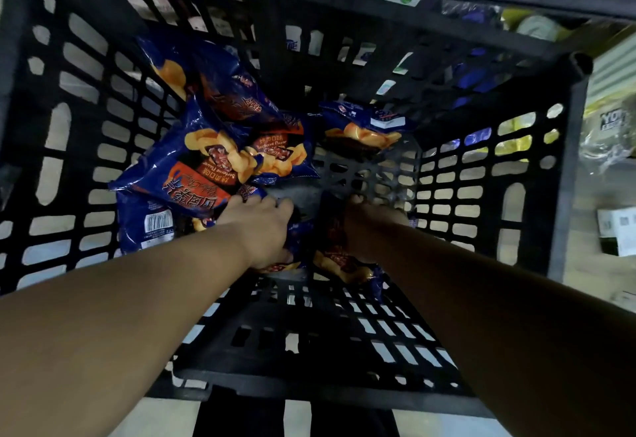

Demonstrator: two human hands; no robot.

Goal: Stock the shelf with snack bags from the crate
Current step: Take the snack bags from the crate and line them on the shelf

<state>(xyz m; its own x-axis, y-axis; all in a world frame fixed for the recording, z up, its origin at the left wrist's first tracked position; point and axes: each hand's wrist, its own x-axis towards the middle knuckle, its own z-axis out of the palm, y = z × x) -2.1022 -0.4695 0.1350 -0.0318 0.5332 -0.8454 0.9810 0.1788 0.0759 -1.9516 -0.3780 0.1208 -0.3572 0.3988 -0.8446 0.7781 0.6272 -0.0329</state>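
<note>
Currently both arms are reached deep into the black slatted crate (537,175). Blue snack bags (220,147) are piled at the left of the crate floor, one more bag (361,127) lies far right, and another (344,264) sits near, under the wrists.

Left hand (265,230) is laid over a bag at the near edge of the pile; fingers appear curled onto the film, so a grip is judged likely. Right hand (371,226) is in shadow on the near bag; whether it is closed on it cannot be told.

Step in hand, by judgement: bags picked up for the shelf. Best done by pinching at the sealed edge, not the puffed middle, so chips are not crushed. Bags should be lifted straight up, clear of the slatted walls, since film could be snagged. The shelf itself is not clearly seen; only blurred goods (537,27) are glimpsed past the far rim.
</note>
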